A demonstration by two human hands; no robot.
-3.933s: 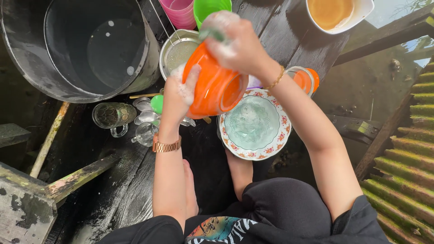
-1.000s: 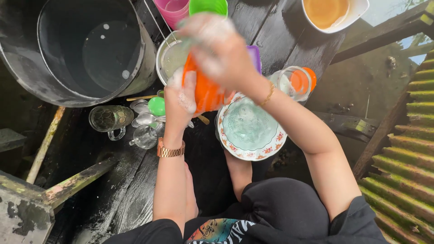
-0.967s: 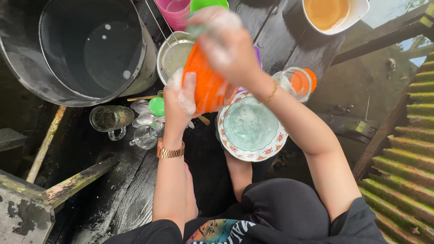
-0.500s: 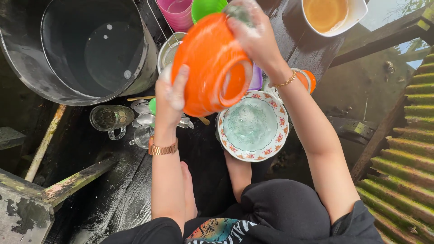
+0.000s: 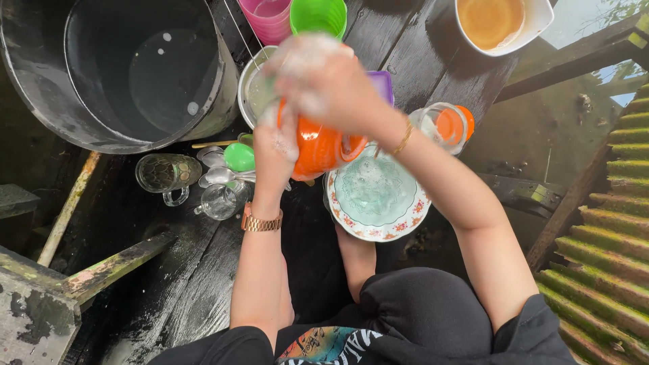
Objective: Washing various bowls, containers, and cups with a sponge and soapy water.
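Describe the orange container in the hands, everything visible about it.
The orange container looks like glossy plastic, round-bodied, wet and streaked with white suds. Only its lower body shows; whether it has a handle or spout cannot be told, since hands cover the top. The left hand grips its left side, the right hand, covered in foam, presses over its top. It is held in the air, tilted, above the wet dark boards, just over the edge of a floral-rimmed plate holding a pale green glass dish.

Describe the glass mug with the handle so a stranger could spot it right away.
Start at the big grey tub at top left. Just below its rim, on the wet dark boards, stands the glass mug. Unlike the smaller plain glass cup beside it, it has patterned walls and a handle pointing down.
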